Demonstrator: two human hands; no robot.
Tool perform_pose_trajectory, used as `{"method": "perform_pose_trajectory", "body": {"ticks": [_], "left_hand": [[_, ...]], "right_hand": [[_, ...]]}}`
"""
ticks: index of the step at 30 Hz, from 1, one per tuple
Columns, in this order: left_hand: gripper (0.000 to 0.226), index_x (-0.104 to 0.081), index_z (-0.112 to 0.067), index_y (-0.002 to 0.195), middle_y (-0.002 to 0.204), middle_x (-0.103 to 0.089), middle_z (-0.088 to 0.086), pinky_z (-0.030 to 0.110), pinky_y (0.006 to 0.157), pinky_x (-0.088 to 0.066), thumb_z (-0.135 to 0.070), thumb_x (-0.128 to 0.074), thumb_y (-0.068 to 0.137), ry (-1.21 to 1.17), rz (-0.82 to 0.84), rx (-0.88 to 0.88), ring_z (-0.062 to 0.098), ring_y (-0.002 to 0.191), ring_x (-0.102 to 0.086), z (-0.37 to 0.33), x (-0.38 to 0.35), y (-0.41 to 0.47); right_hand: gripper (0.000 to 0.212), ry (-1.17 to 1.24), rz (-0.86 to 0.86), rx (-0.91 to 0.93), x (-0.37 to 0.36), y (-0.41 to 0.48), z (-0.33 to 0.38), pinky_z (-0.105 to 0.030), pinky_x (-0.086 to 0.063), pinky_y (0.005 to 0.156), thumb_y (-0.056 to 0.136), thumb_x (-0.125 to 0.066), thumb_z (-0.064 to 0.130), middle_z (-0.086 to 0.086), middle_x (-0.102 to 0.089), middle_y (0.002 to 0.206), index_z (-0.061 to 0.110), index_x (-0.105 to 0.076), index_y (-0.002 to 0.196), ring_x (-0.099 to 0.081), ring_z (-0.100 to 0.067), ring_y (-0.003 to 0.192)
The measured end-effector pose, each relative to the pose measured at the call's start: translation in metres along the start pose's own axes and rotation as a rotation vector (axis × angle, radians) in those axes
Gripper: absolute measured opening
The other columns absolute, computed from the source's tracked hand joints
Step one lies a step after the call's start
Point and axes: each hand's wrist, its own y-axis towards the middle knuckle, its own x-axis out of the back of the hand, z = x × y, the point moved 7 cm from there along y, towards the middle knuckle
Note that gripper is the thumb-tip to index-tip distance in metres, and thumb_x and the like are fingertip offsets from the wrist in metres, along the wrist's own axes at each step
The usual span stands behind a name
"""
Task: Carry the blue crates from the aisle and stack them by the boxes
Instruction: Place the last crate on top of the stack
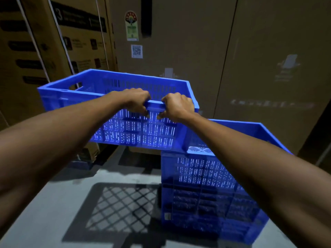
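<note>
**A:** What is shown in the head view, and where is the crate?

**B:** An empty blue crate (pixel 136 133) is held up above the grey floor (pixel 53 203), slightly tilted. Its near long rim is gripped by both hands. The left hand (pixel 138 99) and the right hand (pixel 176 107) are curled over that rim close together, with a short stretch of rim left bare between them. The crate's lower right corner is hung over the top of the crate stack (pixel 202 185), which is stood just in front of the tall cardboard boxes (pixel 179 68).

**A:** How is the step best done?

**B:** The crate should be swung to the right and levelled until its corners are lined up with the rim below. (With only one side gripped, the far edge is likely to droop, and this is judged the weak point.) It should be lowered flat rather than dropped, and let go only once it is felt to be seated.

**A:** What cannot be made out?

**B:** Whether that corner is touching the stack cannot be told. The fingers are folded over the rim and largely hidden behind it. The stack's right side is covered by the right forearm (pixel 259 167), so the number of crates is uncertain, though two seem likely. The print on the boxes is blurred. A label (pixel 131 25) and a QR sticker (pixel 137 51) are seen but cannot be read, and the box tops are cut off.
</note>
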Motion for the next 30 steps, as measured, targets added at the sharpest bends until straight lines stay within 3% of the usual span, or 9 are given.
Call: {"method": "perform_pose_trajectory", "body": {"ticks": [4,7,11,17,22,27,30], "left_hand": [[0.032,-0.054,-0.025,0.08,0.074,-0.054,-0.002,0.035,0.069,-0.045,-0.045,-0.079,0.074,-0.064,-0.004,0.014,0.024,0.076,-0.055,0.008,-0.012,0.009],[0.036,-0.056,-0.024,0.086,0.081,-0.057,0.002,0.034,0.07,-0.044,-0.045,-0.08,0.072,-0.085,0.01,0.028,0.025,0.08,-0.056,0.008,-0.01,0.015],[0.036,-0.059,-0.021,0.092,0.078,-0.054,-0.002,0.032,0.07,-0.042,-0.043,-0.08,0.074,-0.095,0.048,0.018,0.024,0.08,-0.055,-0.003,-0.009,0.023],[0.033,-0.058,-0.021,0.088,0.072,-0.054,-0.006,0.031,0.07,-0.042,-0.041,-0.081,0.074,-0.118,0.037,-0.028,0.024,0.079,-0.056,-0.035,-0.009,0.037],[0.033,-0.063,-0.021,0.089,0.08,-0.063,0.0,0.032,0.069,-0.047,-0.043,-0.081,0.072,-0.136,0.037,-0.04,0.023,0.078,-0.06,-0.067,-0.004,0.049],[0.033,-0.06,-0.024,0.088,0.075,-0.058,-0.006,0.032,0.069,-0.046,-0.044,-0.08,0.071,-0.145,0.007,-0.068,0.021,0.077,-0.058,-0.107,0.001,0.061],[0.032,-0.06,-0.024,0.084,0.075,-0.062,-0.004,0.034,0.071,-0.052,-0.044,-0.081,0.07,-0.157,0.01,-0.072,0.018,0.07,-0.062,-0.128,0.005,0.067]], "right_hand": [[0.056,-0.01,-0.03,0.017,-0.004,0.008,0.002,-0.034,-0.044,0.078,0.061,-0.087,0.054,-0.004,-0.067,0.111,0.027,-0.066,0.107,-0.063,-0.029,0.107],[0.053,0.002,0.011,-0.01,-0.004,0.014,0.0,-0.034,-0.041,0.075,0.059,-0.087,0.055,-0.002,-0.068,0.106,0.027,-0.063,0.097,-0.063,-0.028,0.104],[0.058,-0.002,0.075,-0.047,-0.006,0.018,-0.012,-0.034,-0.041,0.074,0.06,-0.086,0.058,-0.002,-0.067,0.104,0.025,-0.062,0.1,-0.062,-0.029,0.103],[0.058,-0.031,0.114,-0.072,-0.001,0.011,-0.045,-0.035,-0.041,0.075,0.058,-0.085,0.062,0.0,-0.059,0.092,0.025,-0.055,0.091,-0.06,-0.028,0.098],[0.056,-0.055,0.127,-0.1,0.007,0.0,-0.077,-0.035,-0.041,0.073,0.06,-0.084,0.061,0.0,-0.06,0.089,0.023,-0.055,0.089,-0.055,-0.026,0.086],[0.055,-0.092,0.149,-0.126,0.015,-0.009,-0.12,-0.033,-0.04,0.071,0.058,-0.083,0.063,0.0,-0.06,0.083,0.021,-0.052,0.075,-0.056,-0.027,0.084],[0.055,-0.115,0.147,-0.13,0.021,-0.017,-0.139,-0.034,-0.042,0.072,0.058,-0.083,0.064,0.0,-0.061,0.085,0.021,-0.055,0.08,-0.056,-0.026,0.086]]}}
